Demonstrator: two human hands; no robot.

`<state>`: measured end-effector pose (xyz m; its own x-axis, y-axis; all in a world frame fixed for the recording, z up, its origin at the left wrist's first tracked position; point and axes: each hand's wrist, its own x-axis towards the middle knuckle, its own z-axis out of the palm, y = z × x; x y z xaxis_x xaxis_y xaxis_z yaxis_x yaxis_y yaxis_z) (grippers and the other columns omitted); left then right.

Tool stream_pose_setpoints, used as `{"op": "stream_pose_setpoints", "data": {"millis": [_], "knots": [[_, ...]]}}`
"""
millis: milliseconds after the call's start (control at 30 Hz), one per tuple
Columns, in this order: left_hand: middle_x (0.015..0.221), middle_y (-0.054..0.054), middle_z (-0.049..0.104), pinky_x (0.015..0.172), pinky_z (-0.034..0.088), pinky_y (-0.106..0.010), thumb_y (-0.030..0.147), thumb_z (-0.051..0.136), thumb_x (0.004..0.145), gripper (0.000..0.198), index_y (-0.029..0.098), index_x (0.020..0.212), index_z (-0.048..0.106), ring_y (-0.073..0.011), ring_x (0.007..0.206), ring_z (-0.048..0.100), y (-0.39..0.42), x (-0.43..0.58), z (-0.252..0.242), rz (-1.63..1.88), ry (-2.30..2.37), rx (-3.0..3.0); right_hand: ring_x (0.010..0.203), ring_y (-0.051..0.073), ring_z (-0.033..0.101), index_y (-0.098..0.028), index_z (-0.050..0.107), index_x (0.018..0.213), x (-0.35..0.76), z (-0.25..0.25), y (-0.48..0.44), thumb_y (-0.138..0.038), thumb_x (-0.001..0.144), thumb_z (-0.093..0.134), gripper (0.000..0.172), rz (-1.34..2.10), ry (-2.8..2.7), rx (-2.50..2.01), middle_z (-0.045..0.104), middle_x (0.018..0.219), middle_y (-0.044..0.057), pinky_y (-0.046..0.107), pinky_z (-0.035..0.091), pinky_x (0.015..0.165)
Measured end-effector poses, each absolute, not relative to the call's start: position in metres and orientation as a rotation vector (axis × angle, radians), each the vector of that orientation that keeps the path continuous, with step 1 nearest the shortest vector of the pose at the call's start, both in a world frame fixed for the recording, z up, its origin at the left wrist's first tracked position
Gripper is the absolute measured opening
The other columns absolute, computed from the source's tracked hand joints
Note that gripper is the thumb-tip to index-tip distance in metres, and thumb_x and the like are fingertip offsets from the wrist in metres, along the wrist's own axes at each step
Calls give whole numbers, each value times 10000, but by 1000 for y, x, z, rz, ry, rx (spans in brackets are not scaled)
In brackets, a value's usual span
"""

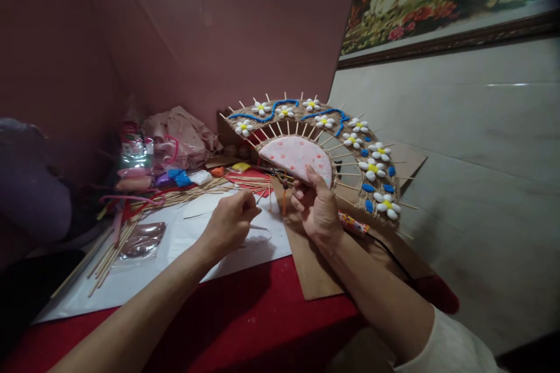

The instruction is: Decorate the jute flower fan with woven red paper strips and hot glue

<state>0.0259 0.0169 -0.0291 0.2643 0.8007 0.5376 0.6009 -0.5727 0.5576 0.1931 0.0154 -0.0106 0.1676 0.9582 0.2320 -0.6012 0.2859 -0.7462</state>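
Note:
A handmade fan [371, 169] of thin sticks and woven twine is raised above the table, trimmed with white daisies, blue ovals and wavy blue lines. My right hand [321, 210] grips its pink, orange-dotted half-round base [297, 157], thumb on the front face. Below the base, left of that hand, hangs an orange cord with dark beads [284, 192]. My left hand [230, 218] is closed in a pinch over the white paper, apart from the fan. Whatever may be between its fingertips is hidden or too small to make out.
White paper [175, 245] covers part of the red tablecloth [249, 303]. Bundled sticks [105, 256], a brown clay packet [142, 240] and coloured clay packs [178, 176] lie left. Brown cardboard [312, 271] and a patterned tool with a black cord [353, 224] are at right.

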Motion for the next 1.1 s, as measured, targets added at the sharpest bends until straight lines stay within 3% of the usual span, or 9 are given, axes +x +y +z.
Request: {"op": "stream_pose_setpoints", "data": {"millis": [133,300,533,933,1100], "knots": [[614,26,534,549,339,-254,116,472,710,113,207,689,536,-133,578,468,18,20,-25,1268,1306,2269,390,32,395,-183,538,735,195,-10,17,-344,659,697,238,1135,-721,-504,544,558,-62,134,273,298],[571,28,519,572,362,-275,136,418,702,150,206,601,505,-145,569,479,19,13,-16,1335,1369,2191,402,38,393,-183,553,733,196,-8,16,-343,671,690,219,1009,-722,-536,520,544,-69,142,284,316],[594,19,564,579,383,-284,184,338,813,188,208,747,512,-162,577,536,27,11,-24,1222,1415,2176,413,39,379,-190,568,692,195,-15,16,-358,727,658,194,877,-753,-633,498,532,-60,147,287,350],[681,0,561,589,342,-272,247,291,894,201,229,758,438,-173,627,522,23,12,-26,1010,1620,2301,435,43,380,-150,602,708,197,-20,24,-504,746,608,356,827,-679,-763,481,546,-53,157,289,373],[671,-9,580,596,343,-269,330,257,924,310,226,700,444,-172,637,540,27,10,-26,924,1740,2318,432,41,365,-147,601,712,199,-18,27,-506,749,601,361,813,-615,-791,506,575,-45,156,273,369]]}}
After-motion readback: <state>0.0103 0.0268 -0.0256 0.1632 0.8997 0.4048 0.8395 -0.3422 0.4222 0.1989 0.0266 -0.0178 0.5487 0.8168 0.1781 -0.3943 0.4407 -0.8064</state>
